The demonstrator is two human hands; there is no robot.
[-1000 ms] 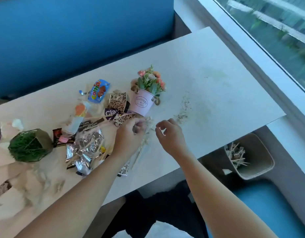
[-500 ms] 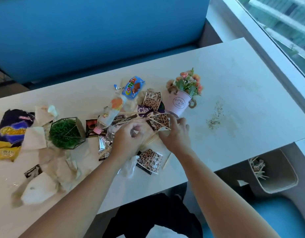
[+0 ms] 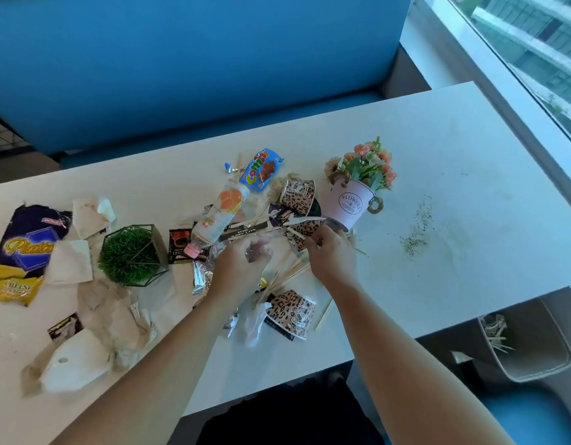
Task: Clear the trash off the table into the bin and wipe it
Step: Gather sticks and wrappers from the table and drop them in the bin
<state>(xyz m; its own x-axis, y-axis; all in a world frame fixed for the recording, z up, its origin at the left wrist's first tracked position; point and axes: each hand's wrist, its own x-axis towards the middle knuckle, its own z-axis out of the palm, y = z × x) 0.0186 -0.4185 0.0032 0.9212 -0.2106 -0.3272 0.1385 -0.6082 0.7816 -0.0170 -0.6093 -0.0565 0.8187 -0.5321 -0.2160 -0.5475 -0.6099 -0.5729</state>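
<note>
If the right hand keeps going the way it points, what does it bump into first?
The right hand points up-left and grips the crushed leopard-print paper cup, so that comes first. Behind it probably lies the purple wrapper, though depth is unclear.

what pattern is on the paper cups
Leopard print, brown with black spots; clearest in the head view on the near paper cup.

- Single view, worn on the head, facing forward and steeply down over the near edge of the surface [image 3: 454, 162]
- Near: both forearms enter from the bottom edge, left hand [image 3: 242, 268] and right hand [image 3: 334, 258] at mid-frame
- Wide angle takes in the seat back [image 3: 181, 59] on top, window [image 3: 534, 43] top right, bin [image 3: 541, 354] lower right
</note>
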